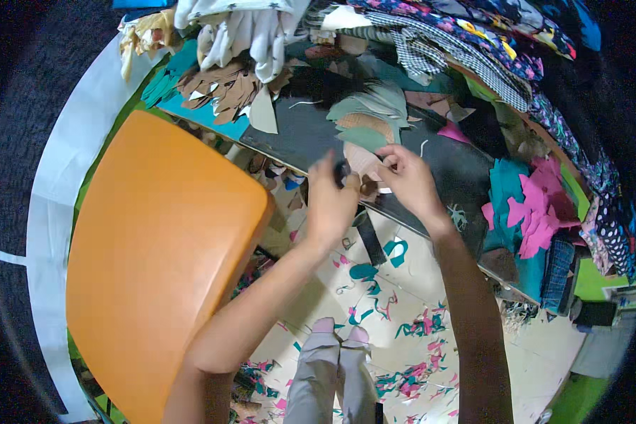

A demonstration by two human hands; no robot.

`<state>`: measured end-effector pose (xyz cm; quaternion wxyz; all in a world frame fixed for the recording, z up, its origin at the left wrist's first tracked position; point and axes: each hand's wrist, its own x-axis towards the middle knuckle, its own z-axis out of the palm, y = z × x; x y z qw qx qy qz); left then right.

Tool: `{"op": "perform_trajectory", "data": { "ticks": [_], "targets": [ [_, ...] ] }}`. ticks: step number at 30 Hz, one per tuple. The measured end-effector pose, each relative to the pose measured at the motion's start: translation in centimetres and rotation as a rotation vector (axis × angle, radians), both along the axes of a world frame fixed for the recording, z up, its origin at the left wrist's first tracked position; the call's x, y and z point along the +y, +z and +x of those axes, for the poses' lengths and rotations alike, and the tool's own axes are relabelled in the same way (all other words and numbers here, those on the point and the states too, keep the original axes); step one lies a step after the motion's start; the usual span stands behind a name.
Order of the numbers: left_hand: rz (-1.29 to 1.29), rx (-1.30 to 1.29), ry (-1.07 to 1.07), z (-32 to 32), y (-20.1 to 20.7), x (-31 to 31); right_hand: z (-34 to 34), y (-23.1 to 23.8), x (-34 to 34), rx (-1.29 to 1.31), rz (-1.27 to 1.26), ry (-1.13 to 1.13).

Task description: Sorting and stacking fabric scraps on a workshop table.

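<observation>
At the near edge of a dark table [290,138] my two hands work close together. My right hand [408,182] is closed, its thumb and fingers pinching the side of a beige cut piece of thin sheet [360,158]. My left hand [330,205] is beside the same piece, slightly blurred, with its fingers curled around a small dark object [341,172] whose kind I cannot make out. Just beyond them lies a fanned stack of grey-green cut pieces [371,106], with a tan one among them.
An orange chair seat or stool top [162,254] fills the left. Brown cut pieces [222,88] and pink ones [540,205] lie on the table. Folded patterned cloths [466,49] are heaped at the far right. Pink and teal scraps [410,367] litter the floor around my feet.
</observation>
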<state>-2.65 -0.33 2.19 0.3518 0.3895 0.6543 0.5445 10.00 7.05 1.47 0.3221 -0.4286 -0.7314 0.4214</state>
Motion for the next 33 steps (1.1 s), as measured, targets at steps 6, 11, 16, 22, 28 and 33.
{"op": "perform_trajectory", "data": {
  "ticks": [6, 11, 16, 22, 28, 33],
  "targets": [
    [0.214, 0.606, -0.141, 3.0, -0.6, 0.7, 1.6, -2.5, 0.4, -0.188, 0.460, -0.146],
    [0.334, 0.638, -0.271, 5.9, -0.9, 1.2, 6.1, -2.5, 2.0, -0.218, 0.569, -0.351],
    [0.385, 0.729, -0.346, 9.0, -1.9, 4.0, 12.1, -4.0, 4.7, -0.234, 0.502, -0.500],
    [0.341, 0.819, -0.416, 12.5, -2.0, 8.0, 17.7, -5.9, 13.2, -0.429, 0.464, -0.569],
    [0.256, 0.908, -0.421, 13.7, -2.8, 11.3, 14.7, -5.9, 16.1, -0.699, 0.380, -0.429],
    [0.333, 0.895, -0.344, 13.8, -3.6, 12.5, 13.9, -7.8, 18.4, -0.599, 0.492, -0.689]
  ]
}}
